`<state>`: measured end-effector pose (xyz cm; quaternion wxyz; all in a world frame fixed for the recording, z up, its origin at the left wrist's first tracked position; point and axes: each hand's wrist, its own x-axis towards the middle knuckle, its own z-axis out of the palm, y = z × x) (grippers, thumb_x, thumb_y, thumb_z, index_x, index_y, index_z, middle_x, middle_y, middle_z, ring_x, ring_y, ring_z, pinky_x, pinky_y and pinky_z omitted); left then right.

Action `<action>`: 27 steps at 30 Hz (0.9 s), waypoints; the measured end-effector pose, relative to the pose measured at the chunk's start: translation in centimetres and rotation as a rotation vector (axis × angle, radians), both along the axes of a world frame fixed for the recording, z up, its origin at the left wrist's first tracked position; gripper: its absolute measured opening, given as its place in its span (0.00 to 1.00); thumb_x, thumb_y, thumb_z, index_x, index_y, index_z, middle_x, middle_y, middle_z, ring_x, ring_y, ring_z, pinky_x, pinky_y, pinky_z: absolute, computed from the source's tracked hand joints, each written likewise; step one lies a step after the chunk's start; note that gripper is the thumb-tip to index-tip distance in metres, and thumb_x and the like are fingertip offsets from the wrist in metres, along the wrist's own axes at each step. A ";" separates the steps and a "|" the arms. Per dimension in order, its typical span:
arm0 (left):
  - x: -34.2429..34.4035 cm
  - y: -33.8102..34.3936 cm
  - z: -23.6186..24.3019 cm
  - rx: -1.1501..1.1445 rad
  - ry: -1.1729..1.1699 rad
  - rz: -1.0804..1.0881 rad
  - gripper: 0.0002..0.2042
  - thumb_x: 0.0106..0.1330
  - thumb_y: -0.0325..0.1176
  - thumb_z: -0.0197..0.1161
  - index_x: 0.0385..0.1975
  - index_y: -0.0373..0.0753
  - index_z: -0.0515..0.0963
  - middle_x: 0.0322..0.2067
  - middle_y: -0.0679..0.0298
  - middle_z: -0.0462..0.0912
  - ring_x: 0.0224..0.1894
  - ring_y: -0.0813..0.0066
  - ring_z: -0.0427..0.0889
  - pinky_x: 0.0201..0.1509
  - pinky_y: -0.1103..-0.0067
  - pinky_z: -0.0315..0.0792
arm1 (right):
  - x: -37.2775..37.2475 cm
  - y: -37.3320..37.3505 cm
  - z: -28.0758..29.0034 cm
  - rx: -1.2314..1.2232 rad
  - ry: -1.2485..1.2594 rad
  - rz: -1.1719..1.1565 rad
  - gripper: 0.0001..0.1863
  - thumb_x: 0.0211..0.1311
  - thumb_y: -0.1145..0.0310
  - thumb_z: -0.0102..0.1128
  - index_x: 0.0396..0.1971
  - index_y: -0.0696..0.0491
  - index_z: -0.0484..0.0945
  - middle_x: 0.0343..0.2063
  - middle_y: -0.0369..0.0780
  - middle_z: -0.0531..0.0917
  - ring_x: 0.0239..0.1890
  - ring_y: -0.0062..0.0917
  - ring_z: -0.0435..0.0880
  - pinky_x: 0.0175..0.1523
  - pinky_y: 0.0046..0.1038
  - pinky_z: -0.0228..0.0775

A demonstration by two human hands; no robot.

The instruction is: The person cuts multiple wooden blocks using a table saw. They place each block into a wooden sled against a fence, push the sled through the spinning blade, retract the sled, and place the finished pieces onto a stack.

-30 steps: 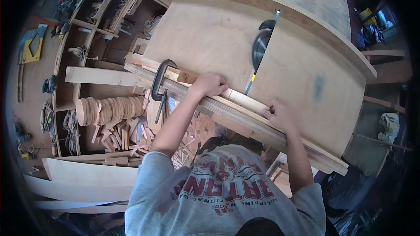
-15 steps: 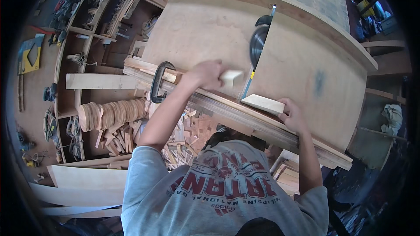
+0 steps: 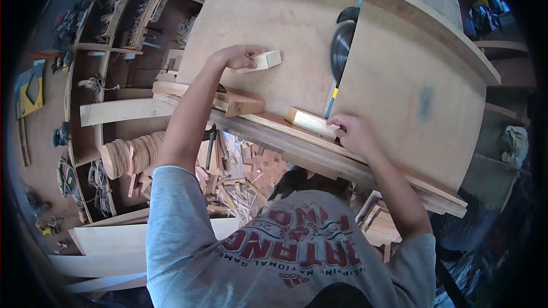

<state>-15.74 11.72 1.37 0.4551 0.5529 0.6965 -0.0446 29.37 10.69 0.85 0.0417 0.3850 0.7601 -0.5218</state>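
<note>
My left hand (image 3: 235, 57) is over the left part of the plywood saw table (image 3: 257, 20), its fingers closed on a short pale wood block (image 3: 267, 60). At the table's near edge, my right hand (image 3: 353, 131) pinches the right end of another wood block (image 3: 310, 122). That block lies along the near wooden rail (image 3: 399, 172), just short of the slot in front of the circular saw blade (image 3: 342, 48). To its left, apart from it, a brown wood piece (image 3: 244, 104) sits on the rail. A dark clamp (image 3: 211, 144) shows partly beyond my left forearm.
A raised wooden fence (image 3: 411, 20) runs along the table's far side. Offcuts (image 3: 234, 177) litter the floor below the near edge. Stacked rounded wood pieces (image 3: 131, 154) and shelves with tools and cords stand at the left. A pale board (image 3: 123, 111) juts out there.
My left hand has carried its block left and farther from me. The right hand has slid its block left along the rail. The view has shifted slightly.
</note>
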 end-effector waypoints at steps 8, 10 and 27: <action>0.6 1.5 -1.3 0.041 -0.123 -0.077 0.30 0.69 0.26 0.62 0.73 0.51 0.74 0.59 0.58 0.86 0.60 0.64 0.82 0.69 0.70 0.72 | -3.8 1.0 -1.9 0.011 0.057 0.002 0.17 0.58 0.76 0.64 0.48 0.52 0.88 0.46 0.46 0.91 0.47 0.35 0.91 0.55 0.37 0.82; -0.3 0.6 -2.1 0.189 -0.056 -0.116 0.29 0.70 0.26 0.61 0.72 0.51 0.75 0.60 0.56 0.85 0.61 0.64 0.82 0.69 0.70 0.72 | -6.2 1.2 -2.0 -0.036 0.056 0.027 0.19 0.55 0.74 0.65 0.48 0.51 0.89 0.46 0.44 0.92 0.49 0.37 0.91 0.57 0.37 0.82; -3.3 -0.8 -5.7 0.219 -0.103 0.046 0.24 0.68 0.31 0.63 0.66 0.44 0.81 0.53 0.53 0.89 0.53 0.65 0.85 0.63 0.71 0.76 | -7.5 -1.2 0.0 0.315 -0.027 0.065 0.12 0.59 0.68 0.70 0.43 0.52 0.89 0.44 0.46 0.91 0.50 0.41 0.89 0.56 0.43 0.80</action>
